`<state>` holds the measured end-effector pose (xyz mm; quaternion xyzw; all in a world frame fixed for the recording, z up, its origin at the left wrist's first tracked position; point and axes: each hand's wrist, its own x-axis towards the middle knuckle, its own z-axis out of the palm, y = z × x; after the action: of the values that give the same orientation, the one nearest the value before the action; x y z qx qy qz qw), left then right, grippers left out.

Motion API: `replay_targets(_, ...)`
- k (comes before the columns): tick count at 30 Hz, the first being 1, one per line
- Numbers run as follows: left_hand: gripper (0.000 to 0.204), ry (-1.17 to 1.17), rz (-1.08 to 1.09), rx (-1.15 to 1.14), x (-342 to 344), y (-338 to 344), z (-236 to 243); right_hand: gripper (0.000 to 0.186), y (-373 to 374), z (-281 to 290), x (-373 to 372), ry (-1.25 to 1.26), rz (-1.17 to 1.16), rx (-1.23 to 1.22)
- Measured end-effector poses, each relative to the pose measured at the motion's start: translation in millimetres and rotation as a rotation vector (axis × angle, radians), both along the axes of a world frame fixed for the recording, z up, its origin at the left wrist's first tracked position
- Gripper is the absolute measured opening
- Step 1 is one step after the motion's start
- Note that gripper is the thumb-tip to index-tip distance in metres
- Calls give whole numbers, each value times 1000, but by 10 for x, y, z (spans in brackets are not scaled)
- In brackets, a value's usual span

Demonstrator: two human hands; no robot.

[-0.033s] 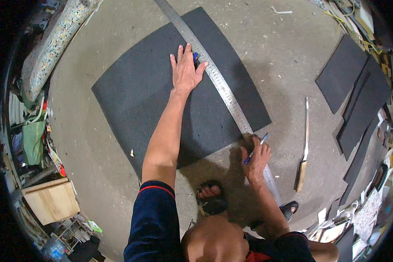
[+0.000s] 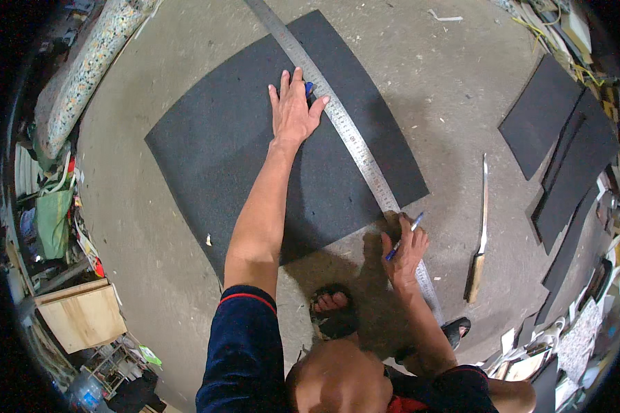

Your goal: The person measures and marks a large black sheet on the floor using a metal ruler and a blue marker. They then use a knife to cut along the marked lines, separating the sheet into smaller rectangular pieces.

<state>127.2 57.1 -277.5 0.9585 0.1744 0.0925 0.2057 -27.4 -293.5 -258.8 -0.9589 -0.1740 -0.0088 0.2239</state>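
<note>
A large dark grey foam-like sheet (image 2: pixel 217 141) lies flat on the floor in front of me. Across it runs a long metal ruler (image 2: pixel 355 142), slanting from the far left toward my right foot and past the sheet's near edge. My left hand (image 2: pixel 294 118) lies on the sheet with fingers spread, its thumb at the ruler's edge. A small blue object (image 2: pixel 309 88) shows beside its index finger, partly hidden. At the sheet's near edge my right hand (image 2: pixel 408 258) rests over the ruler, a blue-and-white pen (image 2: pixel 417 221) held among its fingers.
A long-bladed knife with a wooden handle (image 2: pixel 474 279) lies on the floor to the right. Beyond it are several dark sheet pieces (image 2: pixel 541 117). On the left stand a speckled foam roll (image 2: pixel 93 72) and a wooden box (image 2: pixel 83 320). My sandalled foot (image 2: pixel 334 313) is near the sheet.
</note>
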Motion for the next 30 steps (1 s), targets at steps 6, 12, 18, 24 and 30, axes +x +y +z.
replay_targets(6, 85, 58, 13, 30, 99, 57, 13, 52, -111, -233, 116, -37, 83, 115)
replay_targets(12, 87, 21, 1, 65, 139, 45, -119, 48, -92, -179, 146, -11, 53, 129)
replay_targets(18, 84, -89, -19, 149, 106, 201, -243, 51, -74, -184, 176, 0, 61, 166)
replay_targets(24, 83, -77, -30, 99, 146, 170, -293, 52, -99, -190, 166, 7, 32, 186)
replay_targets(30, 84, -113, -41, 79, 151, 221, -356, 53, -69, -155, 147, 27, 27, 174)
